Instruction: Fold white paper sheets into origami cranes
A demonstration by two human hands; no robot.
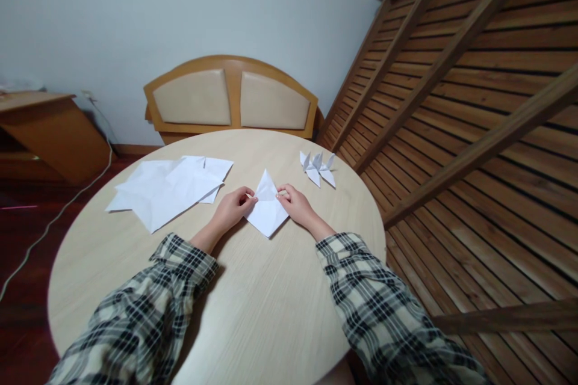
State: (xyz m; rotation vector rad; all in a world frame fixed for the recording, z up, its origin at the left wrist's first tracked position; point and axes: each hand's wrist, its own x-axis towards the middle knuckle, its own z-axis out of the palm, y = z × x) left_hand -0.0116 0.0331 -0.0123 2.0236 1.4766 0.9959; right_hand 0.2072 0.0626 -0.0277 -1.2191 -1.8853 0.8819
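Note:
A folded white paper point(267, 212), kite-shaped with a point toward the far side, lies on the round table point(253, 307) in front of me. My left hand point(235, 206) pinches its left edge between thumb and fingers. On the opposite edge, my right hand point(294, 204) holds the paper in the same kind of pinch. Both hands rest low over the tabletop, with the lower tip of the paper showing between them.
Creased white sheets point(167, 189) overlap at the table's left. Small folded paper figures point(318, 168) stand at the back right. A padded headboard point(235, 96) is behind the table, and a slatted wooden frame point(451, 120) leans along the right.

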